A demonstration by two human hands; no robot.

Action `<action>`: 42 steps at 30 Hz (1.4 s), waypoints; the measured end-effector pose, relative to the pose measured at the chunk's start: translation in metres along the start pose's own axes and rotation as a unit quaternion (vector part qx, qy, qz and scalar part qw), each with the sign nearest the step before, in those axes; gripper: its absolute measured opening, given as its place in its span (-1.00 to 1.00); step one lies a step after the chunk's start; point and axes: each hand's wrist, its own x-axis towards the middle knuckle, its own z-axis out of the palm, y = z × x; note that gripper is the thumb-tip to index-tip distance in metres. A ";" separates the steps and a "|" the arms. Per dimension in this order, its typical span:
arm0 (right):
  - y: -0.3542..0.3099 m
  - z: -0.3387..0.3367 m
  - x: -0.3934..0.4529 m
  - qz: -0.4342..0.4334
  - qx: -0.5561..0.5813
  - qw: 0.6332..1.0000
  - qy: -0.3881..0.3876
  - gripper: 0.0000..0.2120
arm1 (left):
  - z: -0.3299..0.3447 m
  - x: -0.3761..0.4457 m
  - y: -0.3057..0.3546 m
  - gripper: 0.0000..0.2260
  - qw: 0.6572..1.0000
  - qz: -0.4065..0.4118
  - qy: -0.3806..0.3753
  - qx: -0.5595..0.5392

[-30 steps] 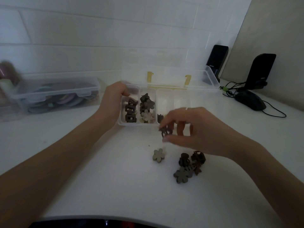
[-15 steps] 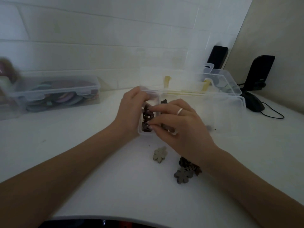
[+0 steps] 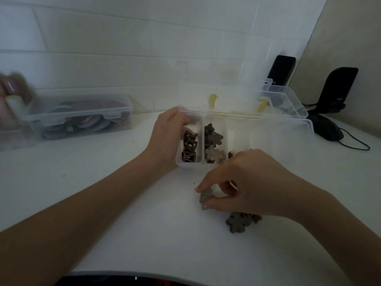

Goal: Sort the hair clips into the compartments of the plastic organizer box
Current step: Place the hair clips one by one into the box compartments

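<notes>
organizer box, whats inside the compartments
In the organizer box, dark square clips fill the leftmost compartment, flower clips the next. The right hand covers part of the third.

The frame is dim and greyish, with soft light that throws only faint shadows under the arms onto the white table (image 3: 99, 203). The brightest patch is a pale glow on the clear organizer box (image 3: 276, 141) near the upper middle (its lid looks hazy). Wall lines bow at the edges, and objects at far left are smeared with blur.
</notes>
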 end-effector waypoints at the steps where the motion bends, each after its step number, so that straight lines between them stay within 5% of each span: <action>1: -0.001 0.000 0.000 0.000 0.006 1.000 0.000 -0.72 | 0.000 0.000 0.001 -0.67 1.000 0.010 -0.002 0.003; 12: -0.001 0.011 0.004 -0.018 0.023 0.998 0.057 -0.89 | -0.009 0.010 -0.003 -0.79 0.999 -0.026 -0.006 0.019; 16: 0.001 0.006 0.008 0.024 0.212 0.934 0.286 -0.92 | -0.006 0.005 0.000 -0.78 1.000 0.000 -0.010 -0.016; 21: 0.009 0.004 0.012 0.038 0.123 0.879 0.460 -0.95 | -0.004 0.005 -0.004 -0.85 1.000 -0.022 -0.004 0.020; 25: 0.019 0.012 0.023 0.037 0.078 0.900 0.428 -0.93 | 0.001 0.001 -0.004 -0.85 0.999 -0.022 -0.031 -0.001; 30: 0.029 0.014 0.026 0.096 -0.146 0.907 0.383 -0.87 | 0.003 0.002 -0.005 -0.78 1.000 -0.020 -0.020 0.002; 42: 0.024 0.009 0.015 0.111 -0.111 0.943 0.292 -0.76 | 0.001 0.003 -0.004 -0.70 0.999 -0.032 -0.005 0.021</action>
